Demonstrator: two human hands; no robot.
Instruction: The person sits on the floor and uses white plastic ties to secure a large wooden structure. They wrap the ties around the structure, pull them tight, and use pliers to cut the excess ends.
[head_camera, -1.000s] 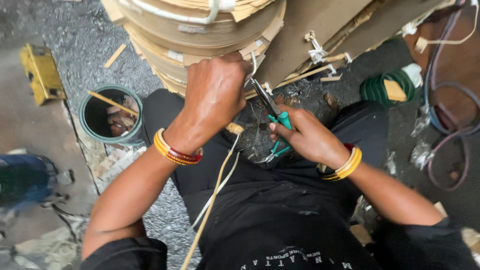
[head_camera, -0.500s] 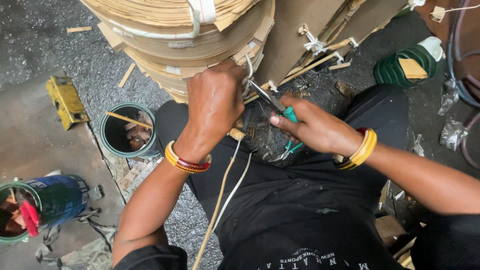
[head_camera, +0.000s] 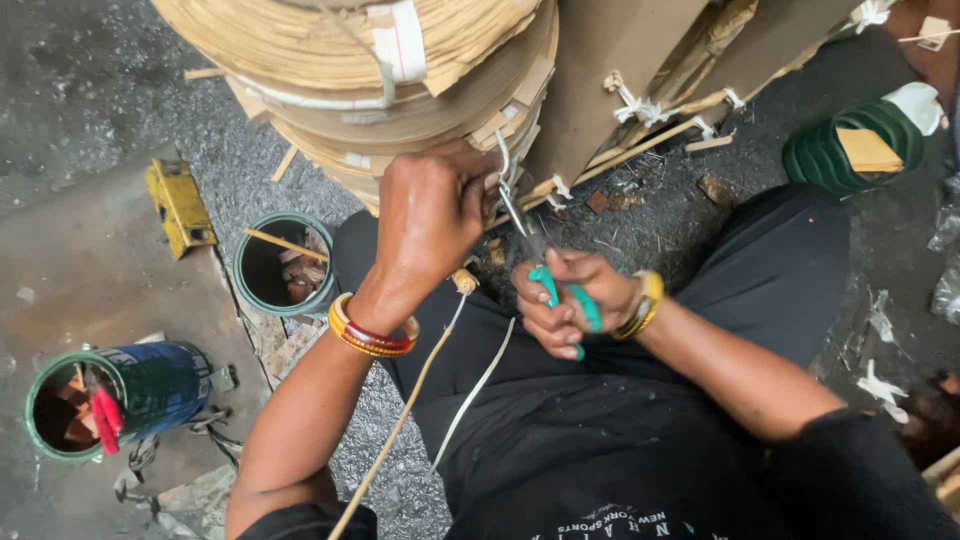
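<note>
A: How is the step best handled?

B: The green-handled pliers (head_camera: 556, 290) are clenched in the right hand (head_camera: 575, 300), their metal tip raised toward 11 o'clock to the white strip (head_camera: 507, 165) at the edge of the stacked cane coils (head_camera: 400, 90). The strip appears to be pinched against the coil by the left hand (head_camera: 435, 215), at 10 o'clock from the pliers. The strip is best kept taut and the tip kept clear of the left fingertips while it is gripped close to the binding.

A: And the loose ends?

B: 2 strands (head_camera: 440, 390) are seen trailing down toward 6 o'clock over the black trousers; they should be kept out from under the arms.

A: What cannot be made out?

B: The tip is partly masked by the left fingers, so it cannot be told whether anything is gripped in it. The coils are cut off at 12 o'clock. The contents of the 2 tins (head_camera: 255, 290) at 9 o'clock are shadowed.
</note>
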